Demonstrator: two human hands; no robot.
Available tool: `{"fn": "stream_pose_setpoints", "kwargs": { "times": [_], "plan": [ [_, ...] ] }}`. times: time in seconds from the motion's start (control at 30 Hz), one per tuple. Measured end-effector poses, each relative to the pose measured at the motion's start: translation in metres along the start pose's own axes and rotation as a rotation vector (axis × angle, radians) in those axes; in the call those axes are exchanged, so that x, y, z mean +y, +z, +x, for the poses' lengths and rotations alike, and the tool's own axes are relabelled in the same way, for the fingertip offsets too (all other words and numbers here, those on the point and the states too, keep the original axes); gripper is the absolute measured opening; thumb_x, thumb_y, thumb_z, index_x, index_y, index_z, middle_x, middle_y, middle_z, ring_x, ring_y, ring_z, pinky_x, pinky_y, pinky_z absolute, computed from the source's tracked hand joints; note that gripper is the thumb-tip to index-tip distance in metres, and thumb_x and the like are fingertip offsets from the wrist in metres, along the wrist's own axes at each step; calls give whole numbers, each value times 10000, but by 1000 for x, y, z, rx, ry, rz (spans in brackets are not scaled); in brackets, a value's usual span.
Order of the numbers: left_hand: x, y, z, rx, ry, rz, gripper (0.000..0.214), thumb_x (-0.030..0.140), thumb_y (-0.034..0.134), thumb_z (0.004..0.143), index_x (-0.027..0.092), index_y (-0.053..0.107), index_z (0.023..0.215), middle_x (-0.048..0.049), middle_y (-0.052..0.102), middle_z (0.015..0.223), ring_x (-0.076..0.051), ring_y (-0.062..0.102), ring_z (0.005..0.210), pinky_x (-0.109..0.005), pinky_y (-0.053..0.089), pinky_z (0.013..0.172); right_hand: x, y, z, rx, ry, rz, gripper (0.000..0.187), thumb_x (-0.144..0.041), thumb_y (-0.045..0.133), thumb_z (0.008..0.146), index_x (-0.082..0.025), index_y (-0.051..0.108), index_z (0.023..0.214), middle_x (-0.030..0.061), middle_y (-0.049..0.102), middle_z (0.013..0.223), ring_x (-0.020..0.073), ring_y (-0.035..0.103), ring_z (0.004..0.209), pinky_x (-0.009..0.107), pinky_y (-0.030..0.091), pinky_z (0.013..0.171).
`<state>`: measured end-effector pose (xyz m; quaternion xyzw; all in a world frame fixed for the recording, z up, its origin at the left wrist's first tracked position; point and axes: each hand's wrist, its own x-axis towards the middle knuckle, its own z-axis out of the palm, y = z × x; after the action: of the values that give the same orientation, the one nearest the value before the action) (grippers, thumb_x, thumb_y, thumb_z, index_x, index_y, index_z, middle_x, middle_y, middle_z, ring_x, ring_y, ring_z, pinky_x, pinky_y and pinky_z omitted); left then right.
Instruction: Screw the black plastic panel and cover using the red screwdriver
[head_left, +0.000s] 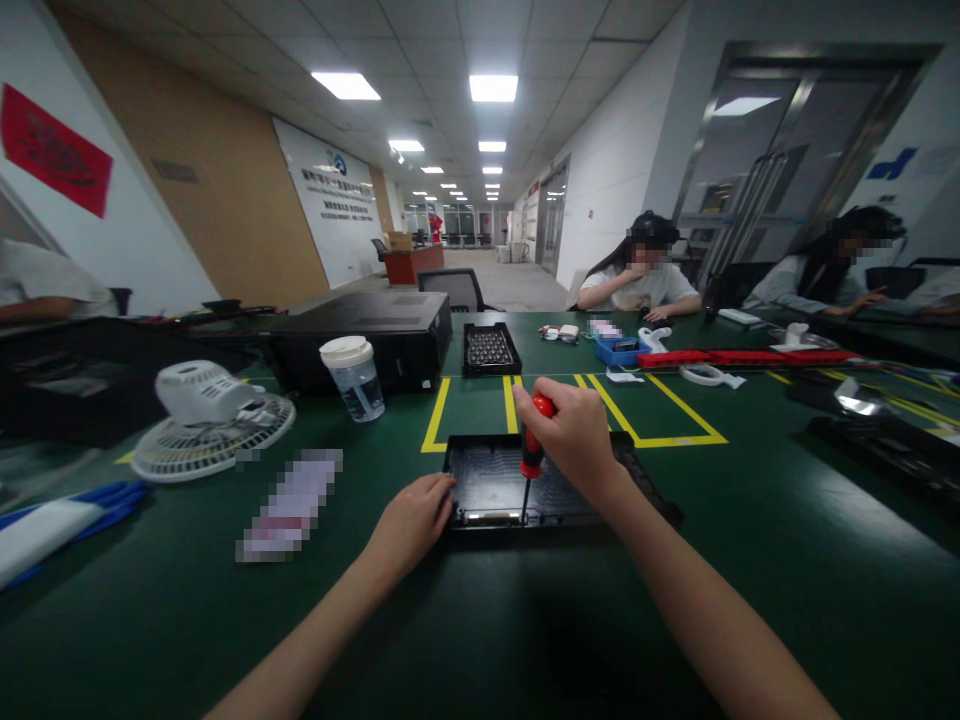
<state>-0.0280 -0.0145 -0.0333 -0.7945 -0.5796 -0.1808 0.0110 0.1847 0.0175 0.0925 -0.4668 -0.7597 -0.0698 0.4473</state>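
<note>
My right hand (577,435) is wrapped round the red and black handle of a screwdriver (532,468). The screwdriver stands nearly upright, its tip down at the near edge of a shallow black plastic panel (480,480). My left hand (412,515) is closed on the panel's left edge, fingertips at the rim. A pale strip (491,518) lies along the panel's near inner edge, left of the tip. Whether the tip sits in a screw is too small to tell. My right hand and forearm hide part of the panel's right side.
Beyond the panel, yellow tape (675,441) marks the green table. A black tray of small parts (491,350), a large black case (367,335), a lidded cup (358,385) and a white fan (214,430) stand farther off. Co-workers sit at right (637,285) and left.
</note>
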Motion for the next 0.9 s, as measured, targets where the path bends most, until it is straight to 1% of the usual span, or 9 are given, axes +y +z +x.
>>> {"fn": "stream_pose_setpoints", "kwargs": {
  "times": [0.1, 0.33, 0.53, 0.77, 0.9],
  "plan": [
    [-1, 0, 0, -3, 6, 6, 287, 228, 377, 884, 164, 574, 1082, -106, 609, 1130, -197, 572, 1034, -345, 434, 929, 0, 2, -1, 26, 9, -25, 426, -449, 427, 846, -170, 407, 526, -18, 383, 473, 90, 331, 451, 245, 215, 503],
    [-2, 1, -1, 9, 21, 7, 298, 244, 368, 890, 160, 573, 1089, -110, 606, 1128, -200, 572, 1032, -339, 433, 925, -1, 6, -3, 66, 19, -32, 442, -489, 405, 847, -175, 410, 537, -4, 415, 477, 107, 390, 466, 251, 220, 503],
    [-1, 0, -1, 3, 13, 11, 290, 241, 382, 884, 157, 580, 1079, -111, 611, 1118, -202, 572, 1030, -339, 432, 925, -2, 10, -5, 104, -13, -69, 414, -473, 406, 844, -182, 414, 549, -3, 415, 476, 108, 361, 452, 258, 197, 492],
    [-2, 1, -1, 2, 20, 21, 297, 239, 372, 888, 155, 572, 1091, -111, 607, 1123, -201, 565, 1038, -341, 424, 937, -1, 11, -6, 89, 6, -71, 415, -489, 382, 845, -182, 403, 566, 6, 433, 494, 115, 361, 466, 263, 177, 497],
    [-2, 2, -1, 10, 18, 1, 280, 227, 378, 883, 164, 578, 1069, -106, 613, 1109, -199, 569, 1029, -343, 426, 934, -1, 13, -7, 71, 9, -38, 384, -431, 331, 867, -181, 407, 587, 3, 432, 501, 115, 362, 468, 260, 174, 498]
  ]
}}
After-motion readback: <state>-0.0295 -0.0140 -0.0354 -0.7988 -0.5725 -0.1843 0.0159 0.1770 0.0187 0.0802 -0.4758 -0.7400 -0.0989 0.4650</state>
